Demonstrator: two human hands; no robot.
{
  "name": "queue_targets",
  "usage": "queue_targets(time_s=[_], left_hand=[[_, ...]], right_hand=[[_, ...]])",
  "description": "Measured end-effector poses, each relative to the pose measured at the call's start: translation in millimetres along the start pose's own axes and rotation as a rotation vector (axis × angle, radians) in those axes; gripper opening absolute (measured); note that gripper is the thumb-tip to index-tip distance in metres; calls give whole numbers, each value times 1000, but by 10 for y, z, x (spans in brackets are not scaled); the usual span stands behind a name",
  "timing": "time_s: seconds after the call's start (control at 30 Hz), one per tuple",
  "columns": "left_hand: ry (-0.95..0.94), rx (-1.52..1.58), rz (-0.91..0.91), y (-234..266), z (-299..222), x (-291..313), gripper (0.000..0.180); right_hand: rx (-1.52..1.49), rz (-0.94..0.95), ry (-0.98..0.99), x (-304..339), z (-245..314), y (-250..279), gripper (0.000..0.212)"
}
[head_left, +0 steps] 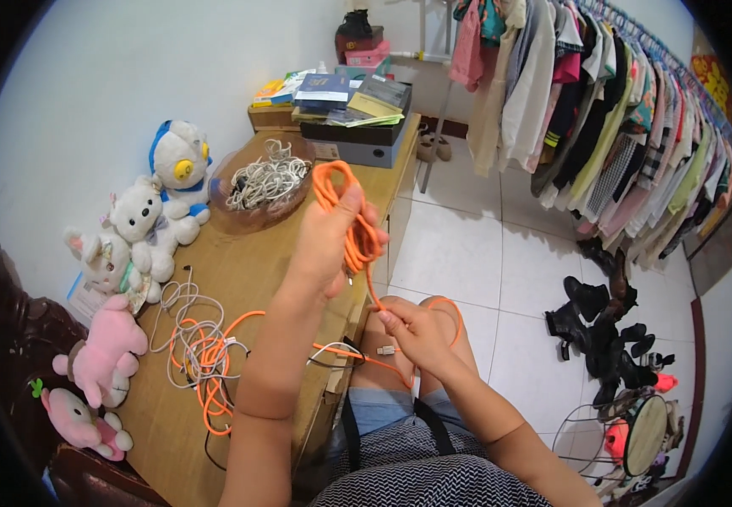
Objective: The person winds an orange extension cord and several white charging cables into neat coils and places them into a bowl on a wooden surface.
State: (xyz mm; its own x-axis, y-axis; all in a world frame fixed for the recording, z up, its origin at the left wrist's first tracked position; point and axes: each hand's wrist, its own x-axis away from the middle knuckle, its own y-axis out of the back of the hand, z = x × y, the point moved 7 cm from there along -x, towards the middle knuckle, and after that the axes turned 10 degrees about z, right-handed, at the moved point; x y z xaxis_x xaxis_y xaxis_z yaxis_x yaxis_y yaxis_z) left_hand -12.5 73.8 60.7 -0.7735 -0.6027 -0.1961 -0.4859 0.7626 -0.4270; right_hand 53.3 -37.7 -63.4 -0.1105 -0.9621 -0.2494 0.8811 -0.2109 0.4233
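Note:
A looped bundle of orange cable [357,241] is gripped in my left hand [336,224], raised over the table's right edge. From the bundle one strand runs down to my right hand [412,334], which pinches it above my lap. More orange cable trails past my knees and back toward the table, with a pale plug [389,350] hanging beside the right hand. Left of my left forearm lies a tangle of orange, grey and black cables [205,351] on the wooden table [248,253]. A brownish see-through bowl [235,221] farther back holds a heap of white cables [269,182].
Several plush toys [150,224] line the wall side of the table. At its far end stands a box [357,144] topped with booklets. Clothes hang on a rack [603,110] at the right. Black shoes [594,321] and a wire-framed stand [636,435] are on the tiled floor.

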Motion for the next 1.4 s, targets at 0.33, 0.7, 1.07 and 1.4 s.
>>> queue_targets(time_s=[0.33, 0.7, 1.07, 1.4], left_hand=[[-294, -1048, 130, -38, -173, 13, 56], [8, -558, 321, -382, 56, 71, 34], [-136, -100, -78, -58, -87, -54, 31], [-214, -701, 23, 85, -194, -49, 49]], right_hand=[[284, -302, 435, 68, 1069, 964, 13], [-601, -198, 124, -335, 190, 887, 21], [-307, 144, -68, -46, 59, 17, 25], [169, -219, 308, 42, 844, 837, 10]])
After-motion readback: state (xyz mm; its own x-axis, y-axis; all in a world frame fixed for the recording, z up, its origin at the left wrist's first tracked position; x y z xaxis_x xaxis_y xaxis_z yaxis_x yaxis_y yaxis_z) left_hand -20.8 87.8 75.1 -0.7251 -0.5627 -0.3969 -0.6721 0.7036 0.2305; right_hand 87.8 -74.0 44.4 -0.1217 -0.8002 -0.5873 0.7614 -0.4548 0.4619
